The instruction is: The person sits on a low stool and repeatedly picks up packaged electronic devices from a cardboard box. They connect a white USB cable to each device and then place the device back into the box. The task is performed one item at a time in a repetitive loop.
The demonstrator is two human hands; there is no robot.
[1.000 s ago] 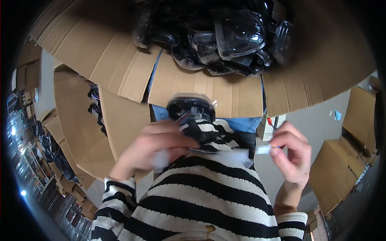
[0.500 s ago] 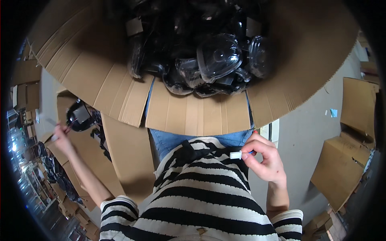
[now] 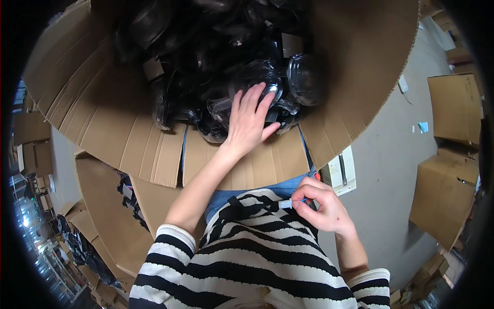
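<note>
A big open cardboard box [image 3: 128,103] in front of me is filled with several black items wrapped in clear plastic bags [image 3: 216,62]. My left hand [image 3: 249,121] reaches into the box with fingers spread, resting flat on one bagged black item [image 3: 257,77] near the front wall. My right hand [image 3: 321,206] stays close to my striped sweater, pinching a small white and blue tool [image 3: 288,204] between thumb and fingers.
A second open cardboard box [image 3: 103,206] holding black bagged items stands at the lower left. More cardboard boxes [image 3: 447,170] sit on the grey floor to the right. A white sheet [image 3: 342,170] lies beside the big box.
My left hand has swung from the lower-left box, where it held a black item, into the big box. My right hand has stayed by my waist with the small tool.
</note>
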